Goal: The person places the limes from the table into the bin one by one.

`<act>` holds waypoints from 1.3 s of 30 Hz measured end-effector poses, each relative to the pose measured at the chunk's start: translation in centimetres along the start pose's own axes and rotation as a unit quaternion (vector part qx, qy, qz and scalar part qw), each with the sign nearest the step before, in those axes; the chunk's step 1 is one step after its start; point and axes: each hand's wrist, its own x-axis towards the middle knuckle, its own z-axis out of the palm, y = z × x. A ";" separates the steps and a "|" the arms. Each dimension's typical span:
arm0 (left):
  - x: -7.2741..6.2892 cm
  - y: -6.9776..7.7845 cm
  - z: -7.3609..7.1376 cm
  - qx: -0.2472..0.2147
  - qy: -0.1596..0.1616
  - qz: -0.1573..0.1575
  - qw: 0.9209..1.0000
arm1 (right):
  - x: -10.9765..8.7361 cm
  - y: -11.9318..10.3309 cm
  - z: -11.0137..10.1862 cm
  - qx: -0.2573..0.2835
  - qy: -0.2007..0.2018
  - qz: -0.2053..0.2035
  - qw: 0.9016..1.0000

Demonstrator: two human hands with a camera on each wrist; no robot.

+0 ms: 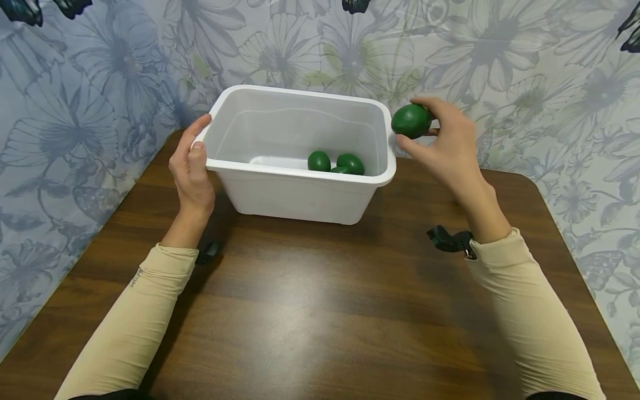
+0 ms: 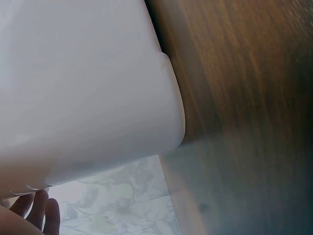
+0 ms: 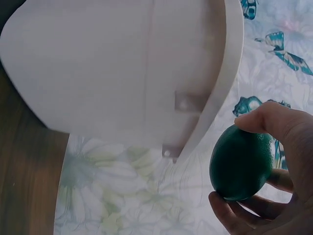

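A white plastic bin (image 1: 295, 194) stands toward the far side of the table. By its left end, my left hand (image 1: 192, 169) grips the rim; in the left wrist view a few fingertips (image 2: 39, 210) show past the bin's edge. Between thumb and fingers, my right hand (image 1: 452, 144) holds a dark green, egg-shaped, avocado-like fruit (image 1: 411, 121) just outside the bin's right rim, at about rim height. Its glossy skin shows close up in the right wrist view. Inside the bin, toward the right, lie a few more green fruits (image 1: 319, 161), partly hidden by the front wall.
The brown wooden table (image 1: 310, 311) reaches back to a wall with floral wallpaper (image 1: 500, 44). Dark butterfly shapes (image 1: 355, 4) show high on that wall. A black strap mount (image 1: 450, 240) sits at my right wrist, over the table.
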 end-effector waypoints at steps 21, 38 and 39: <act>-0.1 0.1 0.1 0.001 0.001 0.010 1.000 | 0.1 -2.5 2.9 0.026 -0.089 -0.093 0.991; 0.0 0.1 0.1 -0.001 0.002 0.008 1.000 | -0.4 -1.8 3.9 0.010 -0.211 -0.151 0.966; 0.0 0.1 0.1 0.000 0.003 0.007 1.000 | -0.4 -1.8 4.0 0.008 -0.212 -0.151 0.965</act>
